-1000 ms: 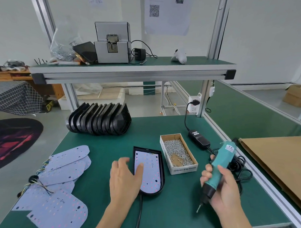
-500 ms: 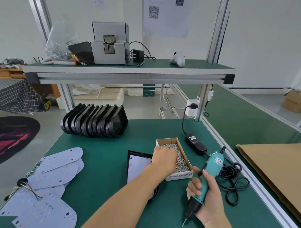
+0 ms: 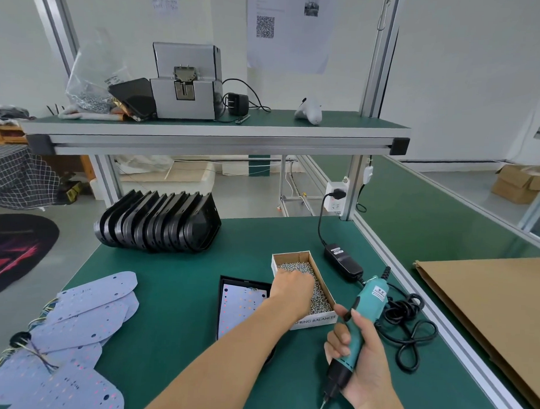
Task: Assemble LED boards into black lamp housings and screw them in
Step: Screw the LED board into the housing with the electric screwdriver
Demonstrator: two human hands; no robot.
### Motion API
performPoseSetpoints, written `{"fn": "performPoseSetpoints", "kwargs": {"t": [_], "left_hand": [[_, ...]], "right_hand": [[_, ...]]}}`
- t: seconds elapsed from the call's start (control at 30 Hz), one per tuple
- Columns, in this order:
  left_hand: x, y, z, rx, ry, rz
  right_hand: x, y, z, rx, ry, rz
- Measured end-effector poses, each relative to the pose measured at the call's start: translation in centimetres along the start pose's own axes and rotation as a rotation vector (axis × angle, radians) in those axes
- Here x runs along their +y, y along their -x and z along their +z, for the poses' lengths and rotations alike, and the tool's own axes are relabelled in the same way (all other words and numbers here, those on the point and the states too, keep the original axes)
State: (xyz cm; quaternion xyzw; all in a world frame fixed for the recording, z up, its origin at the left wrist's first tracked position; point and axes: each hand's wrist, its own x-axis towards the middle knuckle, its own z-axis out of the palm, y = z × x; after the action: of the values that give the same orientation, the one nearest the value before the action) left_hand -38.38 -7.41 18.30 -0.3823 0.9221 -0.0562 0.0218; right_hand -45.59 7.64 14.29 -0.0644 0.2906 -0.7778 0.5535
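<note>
Since a second ago the left hand (image 3: 291,289) has left the LED board (image 3: 242,304) for the screw box (image 3: 302,285) at 12 o'clock, fingers hidden, grip untellable; the right hand (image 3: 360,357) clamps the screwdriver (image 3: 354,335) tip-down, ready.

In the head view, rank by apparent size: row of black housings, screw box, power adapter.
1. Row of black housings, largest.
2. Screw box.
3. Power adapter, smallest.

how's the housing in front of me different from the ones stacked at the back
The housing in front lies flat and alone, with an LED board seated in it; the stacked housings stand on edge, packed together in a row, and look empty. The left forearm partly covers the front one; the stack is fully in view. Both are black and sit on the green table.
</note>
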Motion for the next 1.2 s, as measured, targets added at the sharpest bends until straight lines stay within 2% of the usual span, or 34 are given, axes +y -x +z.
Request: {"fn": "performPoseSetpoints", "kwargs": {"t": [0.77,1.2], "left_hand": [[0.1,-0.6,0.9,-0.029,0.065,-0.112],[0.1,-0.6,0.8,-0.038,0.059,-0.11]], "right_hand": [[0.1,0.5,0.5,0.009,0.021,-0.007],[0.2,0.5,0.5,0.019,0.031,-0.016]]}}
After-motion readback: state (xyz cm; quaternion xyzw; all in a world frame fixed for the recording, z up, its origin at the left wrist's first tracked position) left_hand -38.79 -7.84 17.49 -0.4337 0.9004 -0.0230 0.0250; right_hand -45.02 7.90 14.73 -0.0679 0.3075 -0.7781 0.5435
